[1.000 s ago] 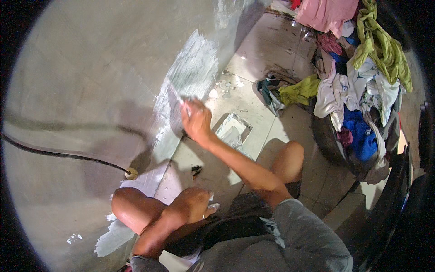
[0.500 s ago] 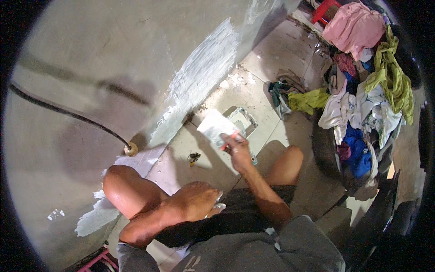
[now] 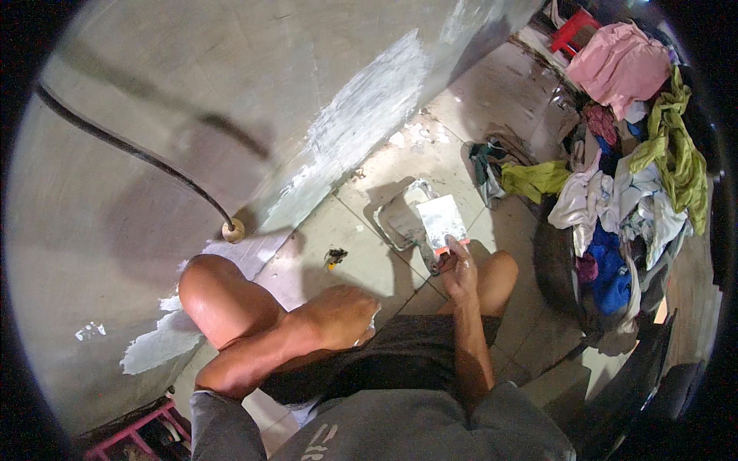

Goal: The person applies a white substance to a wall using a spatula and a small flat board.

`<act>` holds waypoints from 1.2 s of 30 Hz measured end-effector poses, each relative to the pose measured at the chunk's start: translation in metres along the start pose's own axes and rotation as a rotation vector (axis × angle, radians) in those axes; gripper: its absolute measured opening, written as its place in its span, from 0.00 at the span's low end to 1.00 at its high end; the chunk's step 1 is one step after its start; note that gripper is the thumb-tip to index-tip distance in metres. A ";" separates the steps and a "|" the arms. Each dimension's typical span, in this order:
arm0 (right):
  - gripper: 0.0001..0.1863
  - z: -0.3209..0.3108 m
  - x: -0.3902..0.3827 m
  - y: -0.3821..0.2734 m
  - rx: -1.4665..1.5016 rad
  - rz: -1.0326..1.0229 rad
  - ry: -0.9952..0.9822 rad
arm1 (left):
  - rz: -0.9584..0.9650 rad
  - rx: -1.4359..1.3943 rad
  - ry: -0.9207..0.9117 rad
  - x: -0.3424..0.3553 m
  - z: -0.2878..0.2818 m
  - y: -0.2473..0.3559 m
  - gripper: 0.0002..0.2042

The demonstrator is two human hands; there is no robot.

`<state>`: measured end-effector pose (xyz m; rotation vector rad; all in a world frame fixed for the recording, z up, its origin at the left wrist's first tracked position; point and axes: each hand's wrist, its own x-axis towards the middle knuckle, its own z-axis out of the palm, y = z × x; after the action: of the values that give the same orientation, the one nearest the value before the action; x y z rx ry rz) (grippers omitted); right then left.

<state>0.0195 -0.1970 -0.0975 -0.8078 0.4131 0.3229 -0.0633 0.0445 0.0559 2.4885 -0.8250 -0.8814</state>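
Grey wall (image 3: pixel 231 100) half-skimmed, right hand (image 3: pixel 460 269) grips the putty knife (image 3: pixel 442 223) over the plaster tray (image 3: pixel 400 219), reloading; left hand (image 3: pixel 342 315) rests loosely open on the knee.

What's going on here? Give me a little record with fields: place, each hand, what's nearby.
Place: tiled floor beside a grey wall with a whitish filler patch
Posture: person sits on the floor, knees bent
Right hand: holds a broad putty knife, blade smeared white, above a filler tray
Left hand: rests by the left knee, holding nothing that I can see
Nearby: black cable ending at the wall; heap of mixed clothes to the right
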 end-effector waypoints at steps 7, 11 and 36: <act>0.12 0.026 -0.006 0.012 -0.035 0.044 -0.058 | -0.065 -0.086 -0.050 0.000 -0.011 0.008 0.11; 0.14 0.031 -0.006 0.020 -0.027 0.067 -0.089 | -0.064 -0.066 -0.022 0.003 -0.004 0.004 0.11; 0.14 0.038 -0.015 0.061 -0.155 0.301 -0.112 | -0.067 -0.068 0.104 0.009 0.020 -0.007 0.15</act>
<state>-0.0108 -0.1302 -0.1051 -0.8745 0.4083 0.6843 -0.0678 0.0415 0.0337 2.4915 -0.6696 -0.7810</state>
